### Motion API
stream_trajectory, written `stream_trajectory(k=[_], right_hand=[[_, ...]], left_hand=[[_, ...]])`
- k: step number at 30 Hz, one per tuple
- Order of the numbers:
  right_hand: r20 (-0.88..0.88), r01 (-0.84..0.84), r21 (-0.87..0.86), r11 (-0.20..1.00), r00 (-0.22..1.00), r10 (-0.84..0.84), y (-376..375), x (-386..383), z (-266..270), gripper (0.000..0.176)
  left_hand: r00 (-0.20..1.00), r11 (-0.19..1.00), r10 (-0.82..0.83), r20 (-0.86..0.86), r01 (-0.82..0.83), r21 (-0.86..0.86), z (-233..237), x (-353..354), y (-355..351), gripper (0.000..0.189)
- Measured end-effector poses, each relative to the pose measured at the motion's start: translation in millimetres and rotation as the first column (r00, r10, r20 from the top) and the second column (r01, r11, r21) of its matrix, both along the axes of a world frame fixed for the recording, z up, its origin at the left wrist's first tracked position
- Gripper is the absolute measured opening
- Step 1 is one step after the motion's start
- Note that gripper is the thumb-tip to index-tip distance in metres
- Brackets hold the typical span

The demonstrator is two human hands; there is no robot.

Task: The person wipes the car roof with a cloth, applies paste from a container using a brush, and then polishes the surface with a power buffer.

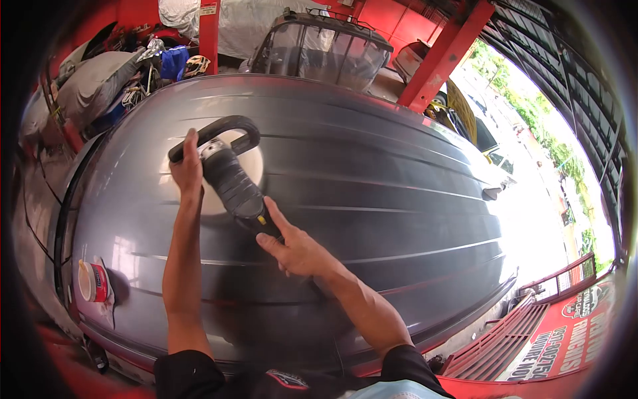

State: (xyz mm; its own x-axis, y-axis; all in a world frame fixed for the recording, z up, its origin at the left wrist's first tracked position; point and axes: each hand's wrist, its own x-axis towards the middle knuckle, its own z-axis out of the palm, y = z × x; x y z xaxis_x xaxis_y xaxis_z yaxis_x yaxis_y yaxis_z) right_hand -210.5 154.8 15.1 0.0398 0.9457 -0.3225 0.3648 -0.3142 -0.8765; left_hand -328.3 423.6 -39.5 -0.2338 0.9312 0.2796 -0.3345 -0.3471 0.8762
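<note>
A black rotary polisher lies over the ribbed grey car roof, its pale round pad flat against the metal. My left hand is closed on one end of the polisher's thick black loop handle. Around the rear body of the tool, near a small yellow mark, my right hand is wrapped. Part of the pad is hidden beneath the tool and my left hand.
A red-labelled tub stands on a cloth at the roof's left edge. Beyond the roof are a plastic-covered vehicle and a red post. Covered items crowd the far left; a red signboard is at lower right.
</note>
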Motion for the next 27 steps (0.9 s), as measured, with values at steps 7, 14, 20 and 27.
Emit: stream_trajectory(k=[7,14,20,27], right_hand=[[-0.155,0.358,0.012,0.934,0.923,-0.352,-39,73,11,0.077],[-0.175,0.544,0.070,0.836,0.832,-0.527,-83,143,-4,0.075],[-0.111,0.631,0.189,0.752,0.775,-0.622,-118,223,-25,0.075],[-0.173,0.701,0.140,0.700,0.713,-0.679,-136,276,-24,0.074]], left_hand=[[0.947,0.951,-0.308,-0.092,0.310,0.006,29,147,-36,0.033],[0.878,0.877,-0.475,-0.059,0.478,0.049,36,266,-85,0.033],[0.751,0.772,-0.631,-0.193,0.633,-0.061,43,367,-127,0.047],[0.767,0.789,-0.606,-0.209,0.613,-0.039,42,434,-148,0.043]])
